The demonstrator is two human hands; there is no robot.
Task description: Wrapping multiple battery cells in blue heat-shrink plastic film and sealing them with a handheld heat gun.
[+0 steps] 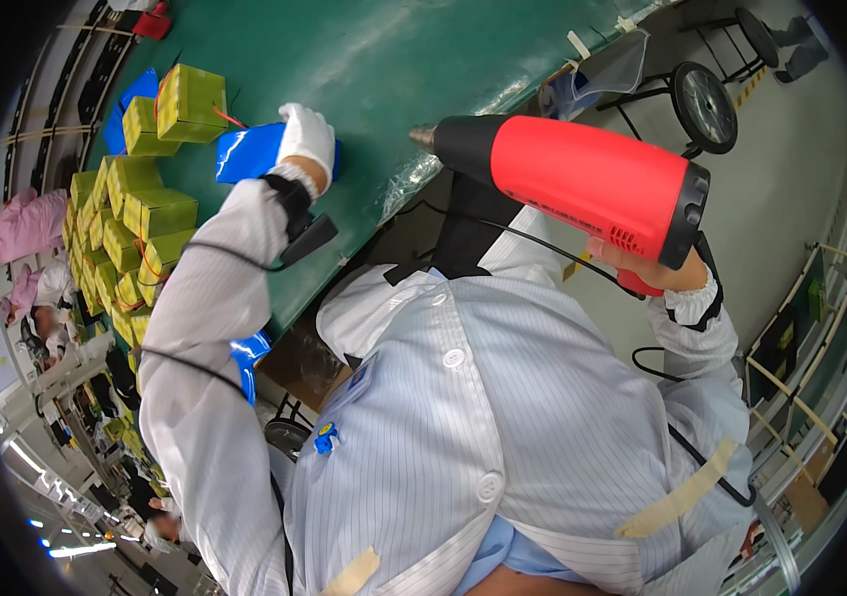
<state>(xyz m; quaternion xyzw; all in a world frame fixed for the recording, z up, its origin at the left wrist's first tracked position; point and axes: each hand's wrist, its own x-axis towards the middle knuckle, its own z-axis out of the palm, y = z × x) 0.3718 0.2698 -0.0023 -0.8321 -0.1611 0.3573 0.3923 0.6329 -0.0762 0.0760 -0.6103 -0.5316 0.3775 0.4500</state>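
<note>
My left hand, in a white glove, is closed over a shiny blue-wrapped block lying on the green bench. Its fingers curl over the far side of the block, so the fingertips are partly hidden. My right hand grips a red and black heat gun by its handle, which is mostly hidden behind the gun's body. The metal nozzle points left toward the block and stays apart from it.
Many yellow-wrapped blocks with red wires are stacked at the left of the green bench. Another blue piece lies by my left elbow. A wheeled cart stands at the far right. Co-workers are at the far left.
</note>
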